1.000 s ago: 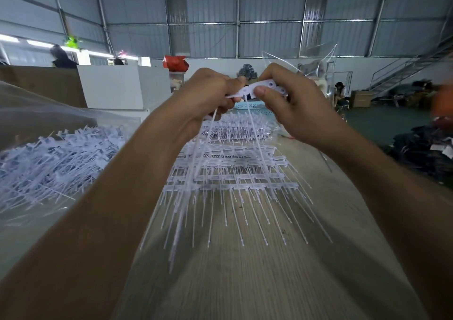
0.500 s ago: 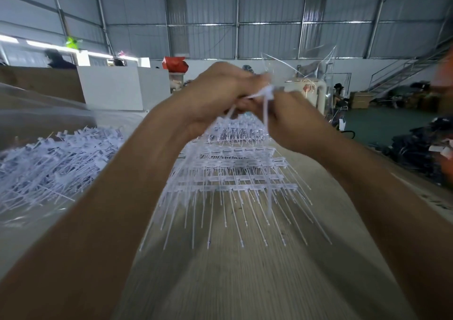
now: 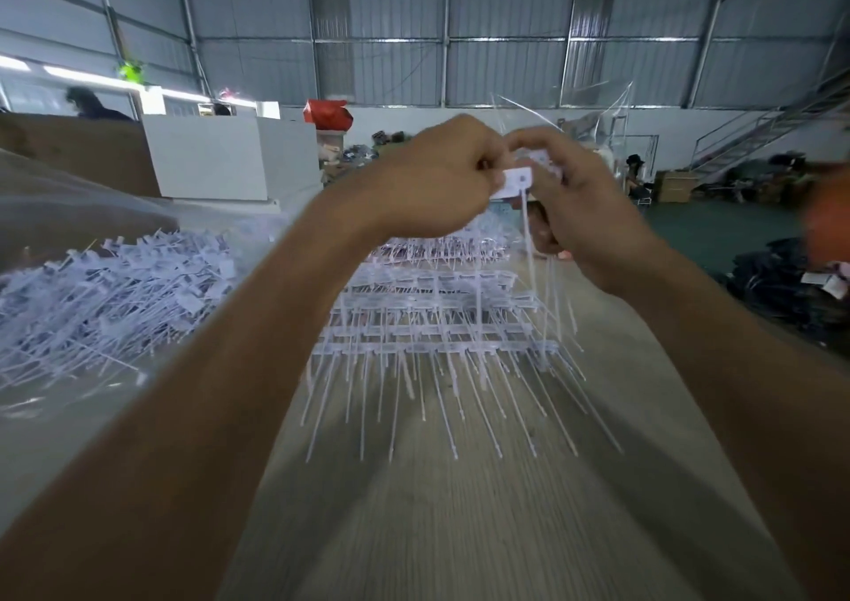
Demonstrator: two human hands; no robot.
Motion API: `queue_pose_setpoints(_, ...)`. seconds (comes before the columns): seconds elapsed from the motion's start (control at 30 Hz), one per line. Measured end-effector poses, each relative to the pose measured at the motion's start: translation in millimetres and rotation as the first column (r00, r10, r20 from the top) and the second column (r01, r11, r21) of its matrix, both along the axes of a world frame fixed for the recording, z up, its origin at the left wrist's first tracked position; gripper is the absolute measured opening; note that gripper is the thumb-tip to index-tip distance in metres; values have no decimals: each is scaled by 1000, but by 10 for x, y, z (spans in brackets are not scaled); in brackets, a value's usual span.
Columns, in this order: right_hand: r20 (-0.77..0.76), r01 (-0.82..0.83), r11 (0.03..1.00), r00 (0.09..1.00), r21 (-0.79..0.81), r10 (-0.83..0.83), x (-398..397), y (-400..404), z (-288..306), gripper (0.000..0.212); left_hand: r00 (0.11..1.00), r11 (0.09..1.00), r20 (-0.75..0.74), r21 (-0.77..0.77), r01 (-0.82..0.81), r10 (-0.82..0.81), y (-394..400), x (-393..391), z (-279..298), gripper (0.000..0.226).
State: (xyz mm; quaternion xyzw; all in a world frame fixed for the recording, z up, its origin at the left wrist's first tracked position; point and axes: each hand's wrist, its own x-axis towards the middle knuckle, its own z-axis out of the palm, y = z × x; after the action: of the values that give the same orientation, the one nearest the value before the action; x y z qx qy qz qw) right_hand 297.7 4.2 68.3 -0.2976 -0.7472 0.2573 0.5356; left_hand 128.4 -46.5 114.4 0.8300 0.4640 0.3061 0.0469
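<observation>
Tag (image 3: 517,181), white plastic, is held up between both hands, well above the table (image 3: 460,531). The left hand (image 3: 441,177) pinches its flat head, and the right hand (image 3: 579,204) curls its fingers around the other side. The tag's thin tail hangs straight down. Rows of tags (image 3: 437,329) lie on the table beneath, with a loose pile (image 3: 115,287) to the left.

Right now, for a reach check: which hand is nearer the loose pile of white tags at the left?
Left. The left hand is raised up and right of the pile; the right hand is farther right, across the tag both pinch.
</observation>
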Motion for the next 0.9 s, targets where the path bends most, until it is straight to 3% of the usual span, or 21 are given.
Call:
queue_pose_setpoints(0.07, -53, -23, 1000, 998, -2, 23, 7, -25, 55, 20, 999, 999, -17, 16, -38, 39, 49, -81, 6, 32)
queue_pose_setpoints(0.2, -13, -74, 997, 997, -6, 74, -23, -57, 81, 16, 999, 999, 25, 23, -40, 40, 99, -178, -11, 31)
queue_pose_setpoints(0.37, -1, -24, 998, 1000, -56, 24, -99, -64, 86, 17, 996, 997, 76, 51, -55, 52, 188, -224, -60, 22)
queue_pose_setpoints(0.57, 140, 112, 988, 982, 109, -127, -110, -58, 56, 19, 987, 997, 158, 63, -54, 43, 258, -164, -147, 13)
queue_pose_setpoints(0.63, 174, 101, 991, 978, 87, -115, -74, -52, 44, 20, 973, 997, 227, 58, -57, 43, 277, -186, -165, 8)
queue_pose_setpoints(0.77, 198, 27, 999, 980, 38, -34, -40, -49, 18, 17, 947, 988, 317, 121, -96, 53, 324, -273, -180, 23)
queue_pose_setpoints(0.9, 180, -6, 1000, 984, 17, 3, -29, -49, 14, 17, 946, 982, 321, 188, -7, -55, 306, -295, -182, 21)
